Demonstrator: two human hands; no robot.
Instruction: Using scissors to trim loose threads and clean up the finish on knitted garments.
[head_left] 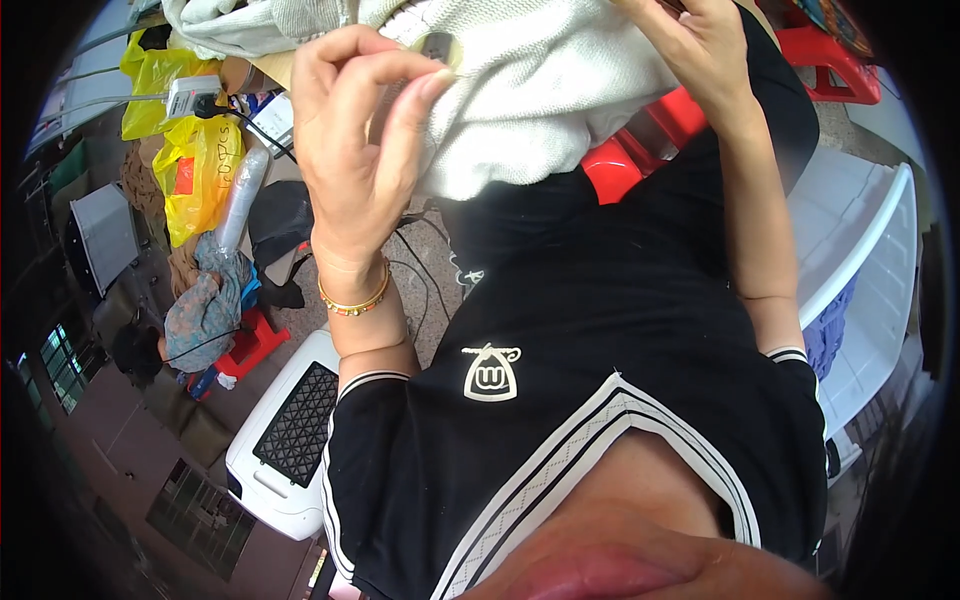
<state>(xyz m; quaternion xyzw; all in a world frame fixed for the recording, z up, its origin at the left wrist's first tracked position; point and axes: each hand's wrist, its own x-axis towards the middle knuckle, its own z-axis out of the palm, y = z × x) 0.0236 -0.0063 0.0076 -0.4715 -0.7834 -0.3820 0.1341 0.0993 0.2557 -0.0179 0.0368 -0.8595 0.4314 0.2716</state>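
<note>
A white knit garment [545,95] lies bunched at the top of the view, over my lap and the surface ahead. My left hand [350,140], wearing a gold bangle, is over its left part with thumb and forefinger pinched. At those fingertips is a small dark piece with a pale yellow rim [438,48], seemingly held there; its kind cannot be made out. My right hand [705,55] is at the garment's right side with fingers curled. The upper edge cuts off its fingertips, so whatever they hold is hidden.
A red plastic stool [615,170] shows beneath the garment, another red stool [835,62] at the far right. A white plastic basket [850,300] stands at my right. On the left are yellow plastic bags [205,175], a white power adapter [195,97] with cables, and a white appliance [275,480].
</note>
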